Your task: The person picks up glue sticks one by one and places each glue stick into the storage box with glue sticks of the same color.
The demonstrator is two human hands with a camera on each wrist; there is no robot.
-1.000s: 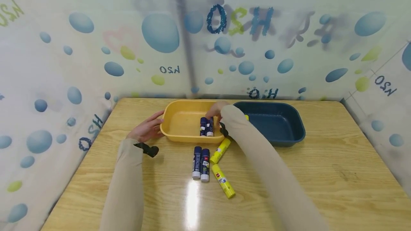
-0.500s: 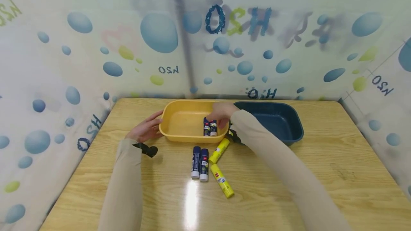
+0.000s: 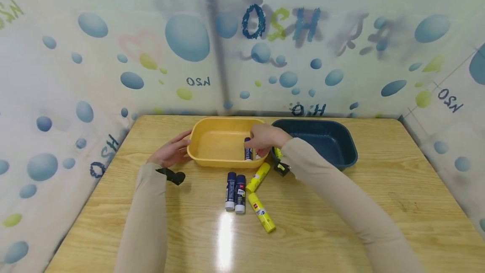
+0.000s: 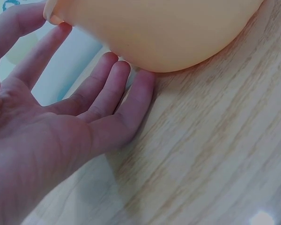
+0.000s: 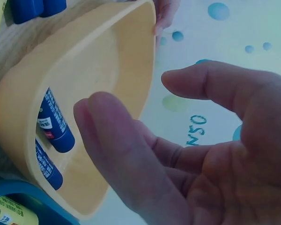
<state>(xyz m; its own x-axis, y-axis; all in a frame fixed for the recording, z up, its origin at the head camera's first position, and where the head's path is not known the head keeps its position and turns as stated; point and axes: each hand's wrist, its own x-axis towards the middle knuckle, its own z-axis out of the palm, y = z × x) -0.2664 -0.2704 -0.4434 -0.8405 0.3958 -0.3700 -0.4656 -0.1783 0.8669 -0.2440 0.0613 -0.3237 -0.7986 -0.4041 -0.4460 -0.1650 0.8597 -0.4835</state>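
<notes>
Two dark blue glue sticks (image 3: 248, 150) stand or lie side by side in the right end of the yellow basin (image 3: 212, 164); the second is mostly hidden by my right hand in the head view. My right hand (image 3: 265, 135) hangs over them. In the right wrist view its thumb and fingers are apart with nothing between them, and both glue sticks (image 5: 56, 124) rest clear of it. My left hand (image 3: 170, 151) touches the basin's left side. In the left wrist view its loosely bent fingertips meet the rim and outer wall of the basin (image 4: 164, 37).
A dark blue basin (image 3: 352, 155) stands right beside the yellow one, with a yellow glue stick (image 3: 278, 152) inside. In front lie two blue glue sticks (image 3: 230, 191) and two yellow glue sticks (image 3: 261, 212) on the wooden table (image 3: 341, 235). A patterned wall (image 3: 242, 66) is behind.
The two blue glue sticks in the yellow basin have shifted slightly right. My right hand has moved a little right and turned. My left hand has stayed at the basin's side.
</notes>
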